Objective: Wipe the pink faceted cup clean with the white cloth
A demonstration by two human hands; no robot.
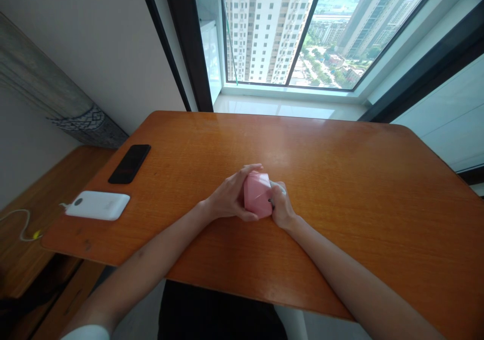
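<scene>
The pink faceted paper shape (257,194) is at the middle of the bench (340,178), low over the wood. I cannot tell whether it rests on the surface. I have the left hand (230,197) on it from 9 o'clock, fingers curled over its top edge and thumb tucked under the near side, closed around it. The right hand (282,206) presses in from 3 o'clock, fingers bent tight against the right face. Something pale shows at those fingertips, too small for me to make out. Both forearms run back toward 6 o'clock, over the near edge of the bench.

Well apart from the shape, out at 9 o'clock, a white power bank (98,205) lies flat near the left edge. A pale cable (22,226) loops from it onto a lower wooden surface. Just beyond the power bank, toward 10 o'clock, a black phone (129,163) lies flat with its screen dark. At 12 o'clock, past the far edge, a window (302,37) looks out on tower blocks.
</scene>
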